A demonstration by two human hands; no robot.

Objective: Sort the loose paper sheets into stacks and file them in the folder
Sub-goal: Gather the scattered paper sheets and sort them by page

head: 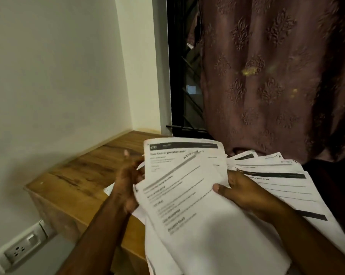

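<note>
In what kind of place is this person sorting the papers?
Probably a room in a home, perhaps a bedroom or study corner. A patterned curtain hangs over a dark window, a wooden desk stands against a plain wall, and a wall socket sits low beside it. Both hands hold printed sheets.

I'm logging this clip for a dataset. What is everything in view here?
held sheets: several, white printed, between both hands
loose sheets: many, white printed, spread at right behind the hands
table: one, brown wood, in the corner
curtain: one, mauve patterned, upper right
window: one, dark, beside the curtain
wall socket: one, white, lower left
left hand: grips the held sheets' left edge
right hand: thumb on top of the held sheets
</note>
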